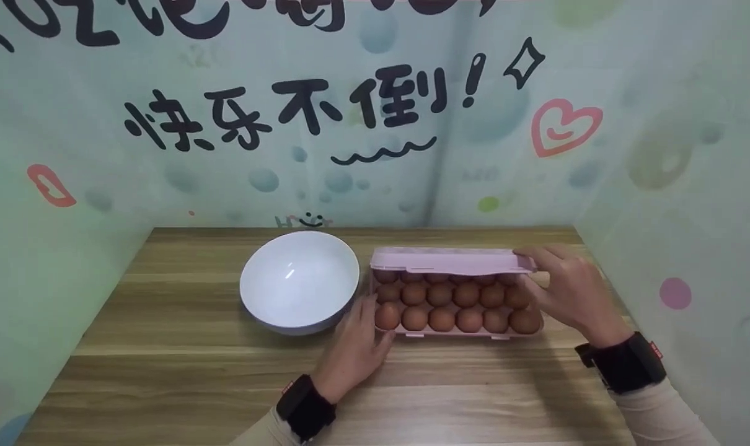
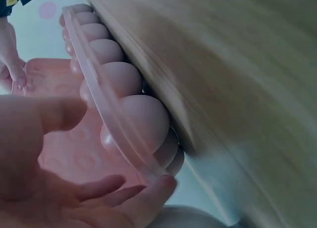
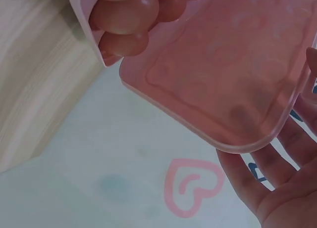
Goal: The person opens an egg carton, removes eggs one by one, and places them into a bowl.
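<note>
A pink egg carton (image 1: pixel 455 334) with rows of brown eggs (image 1: pixel 441 319) lies on the table, its lid (image 1: pixel 452 261) raised and tilted back. My right hand (image 1: pixel 572 296) grips the lid at its right end. In the right wrist view the fingers (image 3: pixel 270 171) lie behind the lid's rim, with the thumb on the inner side. At the carton's left end rests my left hand (image 1: pixel 353 356), fingers loosely extended along its side. The left wrist view shows a fingertip (image 2: pixel 166 183) touching the rim, and the thumb apart from the eggs.
A white bowl (image 1: pixel 300 282) stands just left of the carton, close to my left fingers. The wooden table (image 1: pixel 183 316) meets a printed backdrop (image 1: pixel 226 186) at its back and sides.
</note>
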{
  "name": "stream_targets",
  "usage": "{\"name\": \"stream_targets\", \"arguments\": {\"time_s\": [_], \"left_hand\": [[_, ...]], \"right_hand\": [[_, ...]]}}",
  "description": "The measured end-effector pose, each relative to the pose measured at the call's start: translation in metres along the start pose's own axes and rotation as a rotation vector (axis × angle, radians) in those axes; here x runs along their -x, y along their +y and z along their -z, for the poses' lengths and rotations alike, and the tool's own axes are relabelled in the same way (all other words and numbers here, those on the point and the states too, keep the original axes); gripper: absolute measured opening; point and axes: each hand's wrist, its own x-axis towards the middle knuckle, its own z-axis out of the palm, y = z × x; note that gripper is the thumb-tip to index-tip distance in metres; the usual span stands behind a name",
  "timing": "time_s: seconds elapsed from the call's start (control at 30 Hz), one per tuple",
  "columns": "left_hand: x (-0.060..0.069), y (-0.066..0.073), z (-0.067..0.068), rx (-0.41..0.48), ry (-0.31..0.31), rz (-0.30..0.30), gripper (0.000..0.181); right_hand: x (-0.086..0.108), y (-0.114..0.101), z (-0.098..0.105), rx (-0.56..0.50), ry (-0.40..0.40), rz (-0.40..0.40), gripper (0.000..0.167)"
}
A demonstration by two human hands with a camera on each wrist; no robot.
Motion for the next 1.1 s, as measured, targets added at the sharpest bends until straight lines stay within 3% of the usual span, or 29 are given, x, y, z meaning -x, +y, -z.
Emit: {"name": "stream_targets", "arguments": {"time_s": [0.17, 0.43, 0.67, 0.87, 0.97, 1.1], "left_hand": [[-0.005, 0.0, -0.003, -0.02, -0.031, 0.03, 0.058], [-0.006, 0.002, 0.002, 0.003, -0.127, 0.128, 0.065], [-0.005, 0.001, 0.006, 0.003, -0.146, 0.115, 0.07], [-0.005, 0.001, 0.005, 0.005, -0.162, 0.119, 0.072], [-0.005, 0.001, 0.005, -0.01, -0.158, 0.118, 0.07], [-0.005, 0.0, 0.004, -0.025, -0.156, 0.135, 0.067]], "right_hand": [[-0.001, 0.003, 0.001, -0.016, -0.008, -0.007, 0.035], [0.003, 0.006, 0.001, -0.047, 0.024, -0.01, 0.04], [-0.005, 0.014, -0.003, -0.11, 0.087, -0.089, 0.039], [-0.02, 0.021, -0.013, -0.162, 0.187, -0.15, 0.023], [-0.028, 0.024, -0.02, -0.161, 0.217, -0.194, 0.015], [-0.037, 0.026, -0.027, -0.147, 0.222, -0.264, 0.017]]}}
